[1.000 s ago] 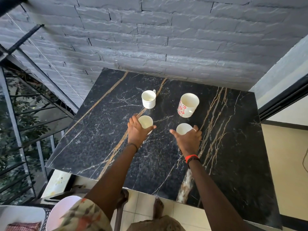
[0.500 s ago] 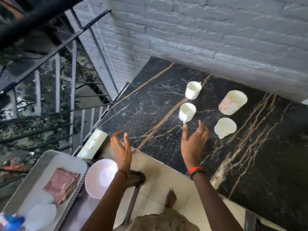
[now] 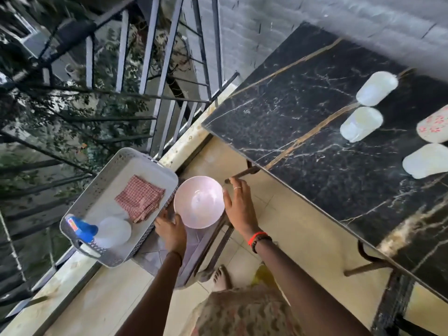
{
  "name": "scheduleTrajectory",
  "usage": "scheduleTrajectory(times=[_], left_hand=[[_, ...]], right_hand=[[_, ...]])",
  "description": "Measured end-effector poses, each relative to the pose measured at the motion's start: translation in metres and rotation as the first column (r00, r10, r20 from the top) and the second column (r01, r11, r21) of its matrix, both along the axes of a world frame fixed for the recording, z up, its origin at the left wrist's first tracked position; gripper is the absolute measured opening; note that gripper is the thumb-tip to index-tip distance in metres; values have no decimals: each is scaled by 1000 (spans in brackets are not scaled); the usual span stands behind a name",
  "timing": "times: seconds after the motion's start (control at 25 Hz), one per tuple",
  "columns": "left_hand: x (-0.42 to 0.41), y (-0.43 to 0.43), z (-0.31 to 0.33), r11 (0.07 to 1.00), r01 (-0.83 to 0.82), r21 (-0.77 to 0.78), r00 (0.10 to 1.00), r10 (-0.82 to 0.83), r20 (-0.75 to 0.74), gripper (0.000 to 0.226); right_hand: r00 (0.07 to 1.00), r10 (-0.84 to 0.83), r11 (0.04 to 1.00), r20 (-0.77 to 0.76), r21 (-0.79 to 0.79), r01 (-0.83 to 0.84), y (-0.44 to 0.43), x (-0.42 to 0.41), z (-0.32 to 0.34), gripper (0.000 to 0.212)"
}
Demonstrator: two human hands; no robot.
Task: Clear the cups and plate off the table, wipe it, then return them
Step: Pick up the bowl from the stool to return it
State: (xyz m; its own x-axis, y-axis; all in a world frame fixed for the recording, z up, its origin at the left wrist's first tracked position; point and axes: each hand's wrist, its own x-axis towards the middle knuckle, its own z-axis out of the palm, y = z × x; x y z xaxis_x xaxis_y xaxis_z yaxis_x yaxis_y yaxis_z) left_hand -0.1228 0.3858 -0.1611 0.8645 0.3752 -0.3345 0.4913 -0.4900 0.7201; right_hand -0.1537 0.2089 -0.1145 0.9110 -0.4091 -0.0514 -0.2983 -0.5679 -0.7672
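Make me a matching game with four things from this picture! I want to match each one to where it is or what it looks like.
Things:
1. checked cloth
2. pink plate
3. flowered cup
4. spray bottle

Matches:
A. on the black marble table
B. has a blue top
C. between the left hand and the right hand
D. folded flat in the grey tray

Pairs: 1-D, 2-C, 3-A, 4-B
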Motion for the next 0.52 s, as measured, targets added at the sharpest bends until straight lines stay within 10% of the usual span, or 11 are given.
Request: scheduleTrajectory(times=[0.28, 0.52], left_hand=[[3, 44, -76, 983, 164, -81, 935, -181, -306, 54], [12, 37, -91, 897, 44, -441, 970, -144, -196, 46]], right_hand=[[955, 12, 985, -298, 170, 41, 17, 31, -87, 47], [919, -16, 949, -395, 282, 137, 23, 50, -109, 39]])
